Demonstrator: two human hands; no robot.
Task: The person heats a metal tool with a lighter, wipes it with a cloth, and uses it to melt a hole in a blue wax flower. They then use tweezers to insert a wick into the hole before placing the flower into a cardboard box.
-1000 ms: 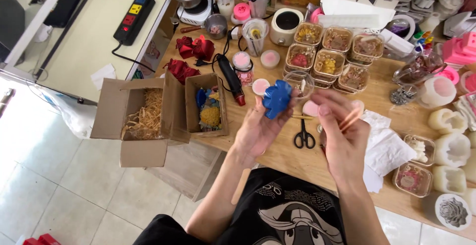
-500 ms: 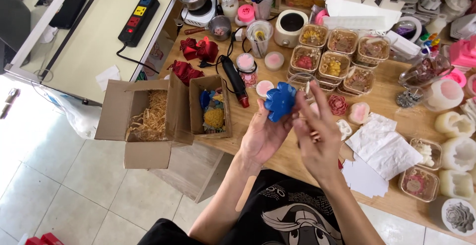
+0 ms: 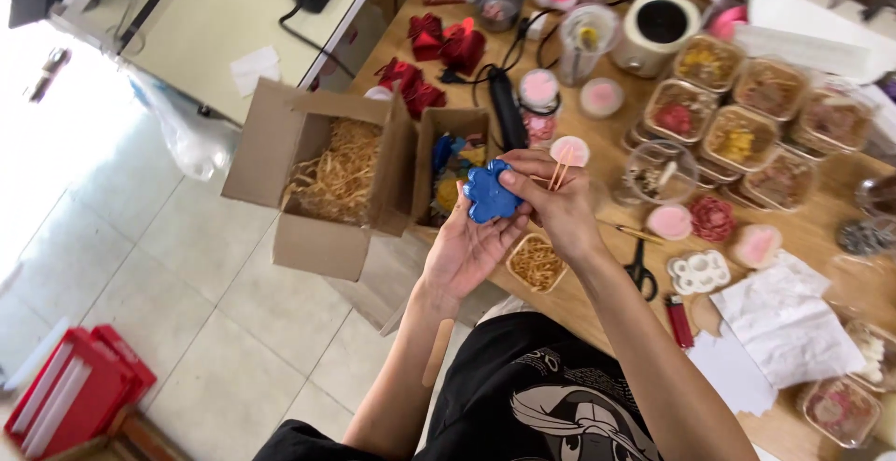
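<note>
Containers: open cardboard box (image 3: 322,176) at left holds straw-like shredded filler; smaller box (image 3: 450,164) just right of it holds mixed blue/yellow items. Small clear tub (image 3: 537,263) near the hands holds tan shreds. Far right, a cluster of clear tubs (image 3: 737,125) with dried bits in reds, yellows, browns. White jar (image 3: 660,29) far centre, dark inside.

Surface: cluttered wooden table (image 3: 607,195); scissors (image 3: 641,270), red lighter (image 3: 679,320), white paper sheets (image 3: 784,326) near right. Pale tiled floor (image 3: 177,302) at left.

Blue mold (image 3: 489,194): lumpy, paw-like, matte blue, held above the table's near edge. Left hand (image 3: 471,246) cups it from below, fingers curled around it. Right hand (image 3: 551,202) pinches its top edge, with thin sticks (image 3: 559,171) tucked between its fingers.
</note>
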